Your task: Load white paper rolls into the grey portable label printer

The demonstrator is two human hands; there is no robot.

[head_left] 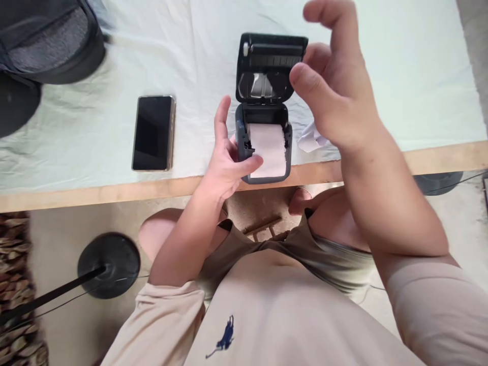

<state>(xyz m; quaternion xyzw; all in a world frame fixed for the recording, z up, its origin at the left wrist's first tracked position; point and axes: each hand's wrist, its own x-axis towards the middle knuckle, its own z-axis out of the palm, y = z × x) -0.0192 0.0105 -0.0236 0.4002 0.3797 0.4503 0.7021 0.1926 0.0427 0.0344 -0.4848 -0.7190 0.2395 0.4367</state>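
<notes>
left hand (224,157) grips the printer (263,147) at the table edge (114,190); right hand (335,96) hovers open, empty. i'd guess a nudge tips it off, or the lid (271,66) pinches the paper (269,147).

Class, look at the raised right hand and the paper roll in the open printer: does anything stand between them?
Nothing visible does. The right hand hovers above the printer, whose lid is tipped back, leaving the paper roll exposed. The left hand grips the printer's side only.

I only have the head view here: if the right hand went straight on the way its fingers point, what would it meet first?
Probably the open lid of the small printer. The right hand hovers beside it, fingers curled leftward toward the lid's edge. Depth is unclear, so it might pass just above.
</notes>
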